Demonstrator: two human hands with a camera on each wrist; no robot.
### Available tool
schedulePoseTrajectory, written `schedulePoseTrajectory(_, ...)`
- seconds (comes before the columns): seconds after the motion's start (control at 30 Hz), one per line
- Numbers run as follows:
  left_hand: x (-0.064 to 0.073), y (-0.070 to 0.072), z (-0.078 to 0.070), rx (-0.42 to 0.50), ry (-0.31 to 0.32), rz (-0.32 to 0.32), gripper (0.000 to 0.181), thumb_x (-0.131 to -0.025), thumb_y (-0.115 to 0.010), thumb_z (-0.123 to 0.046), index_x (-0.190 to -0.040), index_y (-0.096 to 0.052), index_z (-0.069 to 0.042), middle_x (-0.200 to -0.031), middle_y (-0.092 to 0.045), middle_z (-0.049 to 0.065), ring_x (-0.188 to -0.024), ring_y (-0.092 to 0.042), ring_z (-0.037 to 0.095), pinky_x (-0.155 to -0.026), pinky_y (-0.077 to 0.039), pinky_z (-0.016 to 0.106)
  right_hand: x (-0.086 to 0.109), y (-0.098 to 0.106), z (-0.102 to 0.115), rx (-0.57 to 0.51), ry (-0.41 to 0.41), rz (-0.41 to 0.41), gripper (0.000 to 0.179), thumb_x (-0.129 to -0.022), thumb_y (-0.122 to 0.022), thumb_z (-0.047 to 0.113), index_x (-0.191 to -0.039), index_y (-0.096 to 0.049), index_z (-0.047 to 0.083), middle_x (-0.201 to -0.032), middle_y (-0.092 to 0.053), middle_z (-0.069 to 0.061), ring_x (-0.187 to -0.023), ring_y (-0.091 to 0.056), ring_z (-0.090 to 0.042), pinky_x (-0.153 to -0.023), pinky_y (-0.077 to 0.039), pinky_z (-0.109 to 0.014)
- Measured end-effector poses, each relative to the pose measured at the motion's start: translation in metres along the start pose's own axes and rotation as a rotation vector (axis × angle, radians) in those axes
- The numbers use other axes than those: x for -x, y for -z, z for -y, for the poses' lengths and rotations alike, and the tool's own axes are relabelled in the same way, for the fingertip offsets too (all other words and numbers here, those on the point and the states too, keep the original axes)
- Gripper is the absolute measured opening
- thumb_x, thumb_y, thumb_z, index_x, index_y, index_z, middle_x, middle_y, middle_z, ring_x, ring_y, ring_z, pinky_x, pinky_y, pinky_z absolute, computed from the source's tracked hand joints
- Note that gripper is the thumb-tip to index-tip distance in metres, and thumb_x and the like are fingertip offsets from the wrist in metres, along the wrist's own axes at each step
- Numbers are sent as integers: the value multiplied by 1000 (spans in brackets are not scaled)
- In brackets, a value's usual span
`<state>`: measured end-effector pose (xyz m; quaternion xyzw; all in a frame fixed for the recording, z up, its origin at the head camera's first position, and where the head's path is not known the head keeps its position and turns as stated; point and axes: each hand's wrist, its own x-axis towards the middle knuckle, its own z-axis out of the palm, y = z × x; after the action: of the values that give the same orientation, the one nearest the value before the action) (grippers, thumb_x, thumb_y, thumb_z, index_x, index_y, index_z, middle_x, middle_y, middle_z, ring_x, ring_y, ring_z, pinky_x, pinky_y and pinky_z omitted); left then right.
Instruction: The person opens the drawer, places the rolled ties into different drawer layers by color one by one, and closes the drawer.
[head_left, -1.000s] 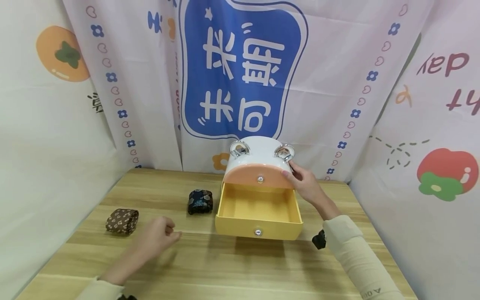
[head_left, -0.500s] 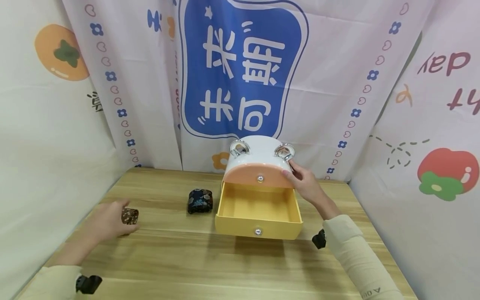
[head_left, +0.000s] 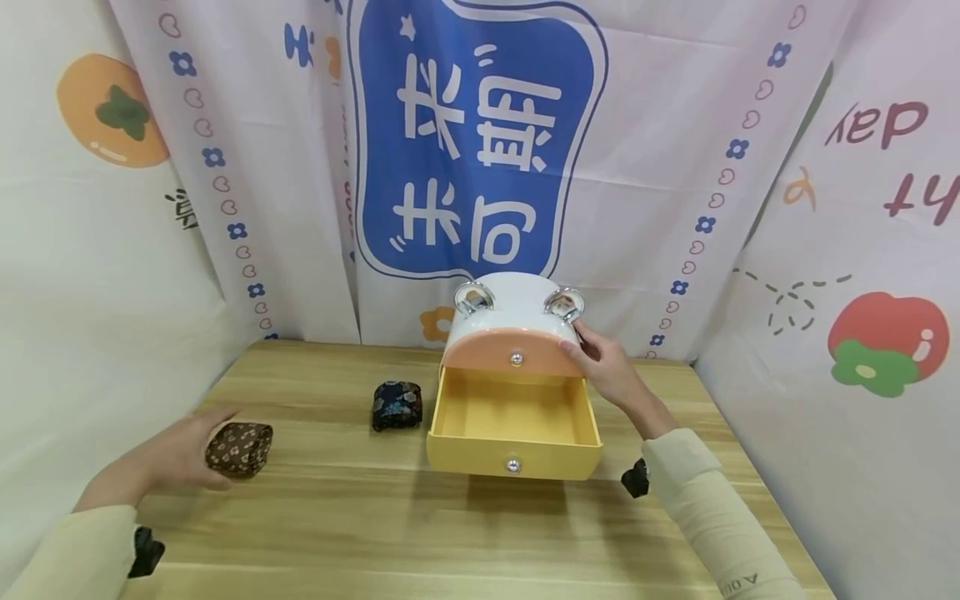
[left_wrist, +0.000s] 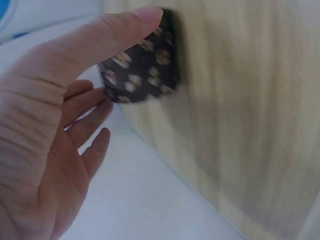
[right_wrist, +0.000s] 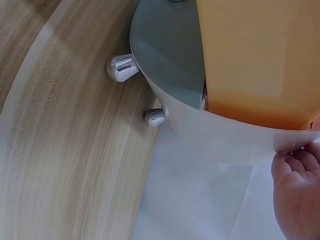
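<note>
My left hand [head_left: 176, 454] is around a brown floral rolled necktie [head_left: 242, 450] at the table's left side. Its thumb and fingers lie at opposite sides of the roll; in the left wrist view the straight thumb overlaps the necktie [left_wrist: 145, 72] and the fingertips are close to its edge. My right hand [head_left: 611, 371] grips the right side of a small white drawer box [head_left: 517, 300], thumb at the front edge, other fingers partly hidden behind. Its yellow lower drawer [head_left: 515, 457] is pulled out and holds nothing; the peach upper drawer [head_left: 495, 354] is closed.
A dark blue floral rolled necktie [head_left: 397, 406] lies left of the drawer box. Two round shiny pieces [head_left: 475, 298] stick up from the box. The wooden table [head_left: 337, 533] is enclosed by printed cloth walls [head_left: 300, 208] at the back and sides.
My left hand has moved left from mid-table to the brown necktie and now surrounds it. The right hand has kept its hold on the drawer box. The head view has shifted slightly.
</note>
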<state>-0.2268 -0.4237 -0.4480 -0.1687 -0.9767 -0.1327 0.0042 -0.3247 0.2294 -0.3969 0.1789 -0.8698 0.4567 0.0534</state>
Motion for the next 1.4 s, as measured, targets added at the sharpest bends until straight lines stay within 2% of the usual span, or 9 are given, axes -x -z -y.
schedulePoseTrajectory(0.13, -1, -6, 12, -6, 30, 17, 119, -54, -102, -35, -143, -44, 18, -133, -58, 44, -115, -61, 59, -94, -51, 73, -1, 0, -1, -4, 9, -1, 80, -106, -56, 52, -166, -28, 7, -171, -30, -19, -154, -42, -41, -120, -41, -50)
schedulePoseTrajectory(0.37, -9, -15, 24, 45, 16, 9, 108, -56, -100, -32, -142, -51, 12, -128, -62, 40, -109, -65, 54, -88, -55, 70, -1, 0, -1, -3, 1, -4, 79, -107, -56, 51, -166, -27, 7, -171, -29, -19, -154, -41, -41, -121, -40, -50)
schedulePoseTrajectory(0.5, -10, -20, 29, 51, 35, 17, 108, -55, -100, -30, -142, -51, 12, -127, -62, 40, -108, -66, 53, -89, -55, 69, -1, -1, 0, -7, 1, -3, 79, -106, -56, 52, -166, -27, 7, -171, -30, -19, -154, -41, -40, -121, -41, -49)
schedulePoseTrajectory(0.73, -14, -23, 29, 70, 40, 18, 108, -53, -96, -24, -143, -49, 13, -123, -64, 39, -105, -68, 50, -87, -57, 67, 0, 0, 0, -8, 0, -11, 79, -106, -57, 52, -166, -28, 8, -171, -30, -18, -154, -41, -40, -121, -41, -50)
schedulePoseTrajectory(1.07, -19, -32, 32, 55, 59, -14, 96, -57, -99, -34, -136, -60, 5, -120, -69, 31, -104, -69, 46, -84, -58, 62, 0, 0, -2, -4, -3, -9, 78, -107, -57, 49, -166, -27, 7, -172, -29, -18, -154, -41, -40, -121, -41, -49)
schedulePoseTrajectory(1.27, -18, -30, 30, 51, 62, -18, 92, -61, -99, -39, -132, -62, 7, -117, -71, 28, -99, -70, 37, -80, -56, 48, 1, 0, 0, 3, -10, -5, 80, -106, -55, 53, -166, -27, 7, -172, -29, -19, -154, -42, -41, -120, -42, -50)
schedulePoseTrajectory(1.4, -17, -27, 26, 58, 76, -8, 92, -65, -97, -41, -134, -60, 8, -113, -72, 28, -97, -69, 36, -80, -56, 49, 1, -2, 0, 7, -11, -9, 82, -106, -55, 56, -166, -27, 6, -172, -29, -19, -154, -42, -41, -119, -42, -50)
